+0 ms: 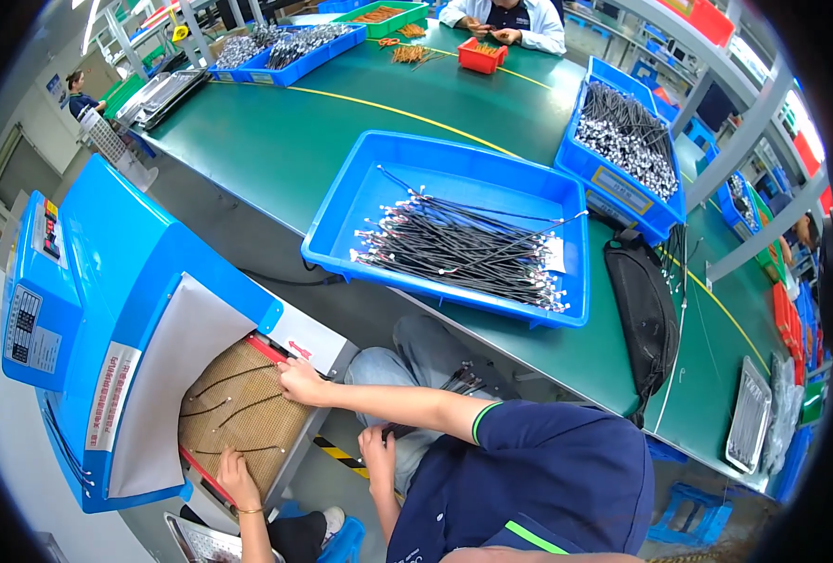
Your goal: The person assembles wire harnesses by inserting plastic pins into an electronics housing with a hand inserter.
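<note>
My right hand (302, 381) reaches over the edge of a brown mesh conveyor belt (257, 413), fingers pinched at the end of a thin black cable (233, 377). Several such cables lie on the belt. My left hand (377, 450) is by my lap, fingers curled; a dark bit shows beside it, but I cannot make out what it holds. Another person's hand (236, 480), with a bracelet, touches a cable at the belt's near end. The belt runs under the pale curtain (196, 375) of a blue machine (125, 253). More cables (465, 377) rest on my lap.
A blue tray (444, 159) full of black cables stands on the green table (266, 131). Another blue bin (613, 192) of cables and a black pouch (641, 319) are to its right. Across the table a person (510, 23) works by a red box (480, 58).
</note>
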